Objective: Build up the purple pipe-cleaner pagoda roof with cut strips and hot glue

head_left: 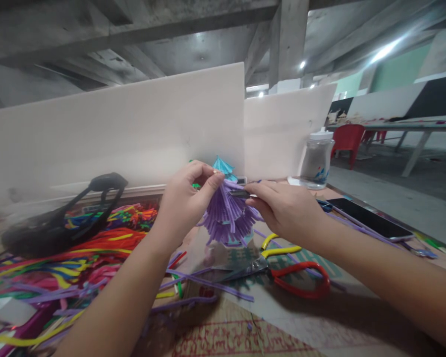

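Observation:
A tiered, cone-shaped piece of purple pipe cleaners [226,218] stands upright in front of me, its strands fanning downward. My left hand [193,193] pinches at its top left with thumb and fingertips; what lies between them is too small to make out. From the other side, my right hand [282,203] is closed around a dark pointed tool [239,194], whose tip touches the purple strands. Fingers cover the rest of that tool. Behind the cone shows a light-blue pointed top [223,166]. Red-handled scissors [301,280] and yellow handles [280,250] lie on the table below.
Colourful pipe cleaners [96,248] heap up at left, with a black strapped object [40,233] over them. Loose purple strands [226,290] lie near the scissors. A phone [369,218] and a water bottle [317,161] are at right. White panels [134,134] stand behind the table.

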A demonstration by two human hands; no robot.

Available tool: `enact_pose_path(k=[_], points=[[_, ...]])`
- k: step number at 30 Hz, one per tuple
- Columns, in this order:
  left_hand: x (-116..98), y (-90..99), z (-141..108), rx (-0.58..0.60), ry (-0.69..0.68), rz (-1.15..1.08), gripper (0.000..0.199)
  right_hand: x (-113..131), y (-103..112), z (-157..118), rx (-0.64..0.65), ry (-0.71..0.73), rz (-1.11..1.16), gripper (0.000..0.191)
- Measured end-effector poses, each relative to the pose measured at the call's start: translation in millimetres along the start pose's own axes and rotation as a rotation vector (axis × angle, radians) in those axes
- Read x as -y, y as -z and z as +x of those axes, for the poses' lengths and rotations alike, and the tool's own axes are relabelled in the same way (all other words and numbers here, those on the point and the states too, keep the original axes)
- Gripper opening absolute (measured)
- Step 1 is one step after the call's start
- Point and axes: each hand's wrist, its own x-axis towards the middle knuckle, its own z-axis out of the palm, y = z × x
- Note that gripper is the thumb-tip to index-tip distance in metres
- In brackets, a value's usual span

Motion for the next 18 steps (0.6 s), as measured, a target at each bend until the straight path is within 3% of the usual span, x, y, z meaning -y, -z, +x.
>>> enact_pose_path(k=[18], points=[[1.1, -1.1, 0.8, 0.009, 0.034, 0.003, 0.022, -1.3, -2.6, -0.8, 0.006, -0.003, -0.026, 0.024]])
